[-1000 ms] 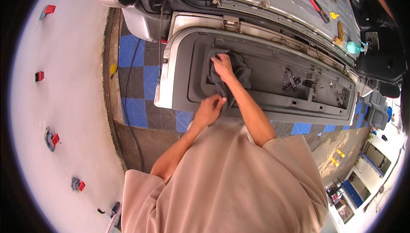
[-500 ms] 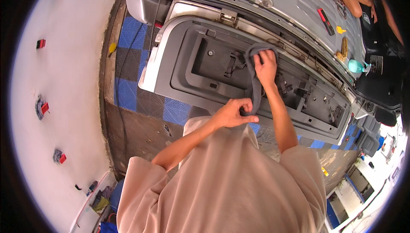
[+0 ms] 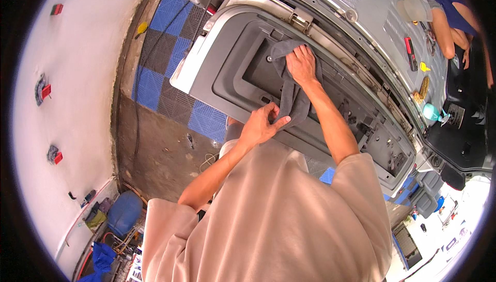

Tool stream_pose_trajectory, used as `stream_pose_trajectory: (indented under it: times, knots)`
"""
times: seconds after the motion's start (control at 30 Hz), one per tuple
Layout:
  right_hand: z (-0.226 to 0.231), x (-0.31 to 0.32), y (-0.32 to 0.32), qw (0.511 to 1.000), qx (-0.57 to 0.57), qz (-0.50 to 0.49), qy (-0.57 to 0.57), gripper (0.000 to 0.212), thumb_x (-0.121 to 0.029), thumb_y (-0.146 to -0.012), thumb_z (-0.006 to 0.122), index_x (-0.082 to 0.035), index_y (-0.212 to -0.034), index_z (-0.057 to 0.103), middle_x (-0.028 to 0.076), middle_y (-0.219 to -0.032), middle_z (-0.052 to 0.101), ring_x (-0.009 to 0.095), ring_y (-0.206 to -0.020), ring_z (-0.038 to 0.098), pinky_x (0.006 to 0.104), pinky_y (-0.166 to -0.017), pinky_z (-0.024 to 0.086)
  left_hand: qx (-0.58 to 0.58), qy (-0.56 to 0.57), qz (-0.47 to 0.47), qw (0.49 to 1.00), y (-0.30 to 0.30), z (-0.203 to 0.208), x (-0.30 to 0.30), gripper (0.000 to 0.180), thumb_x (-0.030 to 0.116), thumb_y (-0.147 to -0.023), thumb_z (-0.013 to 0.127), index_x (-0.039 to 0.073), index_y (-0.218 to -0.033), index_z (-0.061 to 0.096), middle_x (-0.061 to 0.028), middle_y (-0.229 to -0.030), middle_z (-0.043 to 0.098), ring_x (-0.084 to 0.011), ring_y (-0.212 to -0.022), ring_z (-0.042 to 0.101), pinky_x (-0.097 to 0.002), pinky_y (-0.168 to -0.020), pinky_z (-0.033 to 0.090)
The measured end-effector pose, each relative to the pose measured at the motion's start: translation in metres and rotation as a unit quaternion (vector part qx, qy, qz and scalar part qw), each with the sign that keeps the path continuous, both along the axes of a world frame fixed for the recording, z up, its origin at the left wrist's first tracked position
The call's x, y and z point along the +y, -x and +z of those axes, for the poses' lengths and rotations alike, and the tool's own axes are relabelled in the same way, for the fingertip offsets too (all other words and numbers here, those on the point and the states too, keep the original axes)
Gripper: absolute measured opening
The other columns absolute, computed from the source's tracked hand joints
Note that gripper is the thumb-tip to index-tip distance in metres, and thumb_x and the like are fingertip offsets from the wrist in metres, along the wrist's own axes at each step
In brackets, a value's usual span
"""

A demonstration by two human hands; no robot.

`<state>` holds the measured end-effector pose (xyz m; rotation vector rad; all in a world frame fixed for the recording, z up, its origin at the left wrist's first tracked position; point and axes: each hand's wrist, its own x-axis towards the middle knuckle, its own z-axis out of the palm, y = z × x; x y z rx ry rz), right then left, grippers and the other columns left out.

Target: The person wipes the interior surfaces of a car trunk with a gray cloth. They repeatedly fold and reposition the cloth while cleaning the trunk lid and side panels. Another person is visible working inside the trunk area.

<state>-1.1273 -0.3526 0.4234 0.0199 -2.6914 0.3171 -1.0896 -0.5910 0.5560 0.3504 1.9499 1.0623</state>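
Observation:
A dark grey cloth [image 3: 290,98] lies across the recessed inner side of a grey vehicle door panel [image 3: 219,78], its loose end hanging toward me. My right hand [image 3: 302,65] presses the bunched upper part of the cloth against the panel near its far edge, fingers closed over it. Close to the hanging end is my left hand [image 3: 261,125], at the panel's near edge. Its thumb is stretched out and apart from the bent fingers, with the thumb tip against the cloth. Metal fittings and bolts [image 3: 395,160] show in the recess to the right.
Beyond the panel, a silver vehicle floor [image 3: 369,24] carries a red-and-black tool [image 3: 411,53], a brush [image 3: 423,88] and a teal spray bottle [image 3: 431,111]. Another person's arm [image 3: 443,34] is at the far right. Blue and grey tiles [image 3: 170,11] and a blue drum [image 3: 125,212] are on the left.
My right hand has slid leftward along the panel with the cloth. My left hand has moved left and up, its thumb now at the cloth's edge. The view has shifted too.

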Motion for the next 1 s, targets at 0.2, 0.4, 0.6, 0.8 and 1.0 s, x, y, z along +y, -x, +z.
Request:
stream_pose_trajectory:
  times: [0.2,0.4,0.6,0.8,1.0]
  knots:
    - [0.011,0.042,-0.062,0.999,-0.025,0.019,-0.031,0.014,-0.011,-0.083,0.068,-0.006,-0.071,0.062,0.01,-0.08,0.058,0.03,-0.083,0.059,0.0448,-0.082,0.048,-0.013,-0.017,-0.057,0.998,-0.012,0.003,0.008,0.05,0.047,-0.087,0.08,0.003,-0.094,0.06,-0.014,-0.079,0.066,-0.0307,-0.071,0.063,-0.0436,-0.069,0.051]
    - [-0.003,0.007,-0.002,0.999,-0.014,0.024,-0.032,0.014,-0.012,-0.084,0.067,-0.006,-0.073,0.062,0.01,-0.082,0.059,0.029,-0.082,0.06,0.0436,-0.081,0.049,0.016,-0.007,-0.04,0.999,-0.016,0.006,0.002,0.05,0.047,-0.087,0.08,0.002,-0.093,0.059,-0.015,-0.078,0.067,-0.0331,-0.072,0.066,-0.0449,-0.069,0.051]
    - [0.017,0.034,-0.048,0.998,-0.036,0.032,-0.038,0.012,-0.011,-0.082,0.068,-0.007,-0.073,0.061,0.01,-0.083,0.06,0.028,-0.08,0.061,0.0435,-0.079,0.049,0.005,0.004,-0.05,0.999,-0.007,0.002,-0.002,0.05,0.047,-0.087,0.081,0.002,-0.093,0.06,-0.0163,-0.078,0.067,-0.0341,-0.072,0.065,-0.0443,-0.069,0.052]
    - [0.0,0.011,-0.002,0.999,-0.013,0.046,-0.027,0.012,-0.009,-0.085,0.066,-0.007,-0.074,0.061,0.01,-0.081,0.058,0.028,-0.08,0.061,0.0421,-0.077,0.049,0.028,-0.003,-0.052,0.998,-0.012,0.003,-0.002,0.049,0.046,-0.088,0.08,0.001,-0.092,0.06,-0.0159,-0.077,0.066,-0.0329,-0.069,0.063,-0.0439,-0.068,0.051]
    - [0.009,0.022,-0.017,0.999,-0.021,0.044,-0.014,0.009,-0.009,-0.086,0.066,-0.006,-0.078,0.061,0.01,-0.083,0.058,0.029,-0.082,0.062,0.0432,-0.077,0.049,0.015,0.003,-0.044,0.999,-0.007,0.001,-0.001,0.052,0.049,-0.088,0.079,0.002,-0.091,0.059,-0.0152,-0.075,0.065,-0.0325,-0.068,0.062,-0.0438,-0.067,0.05]
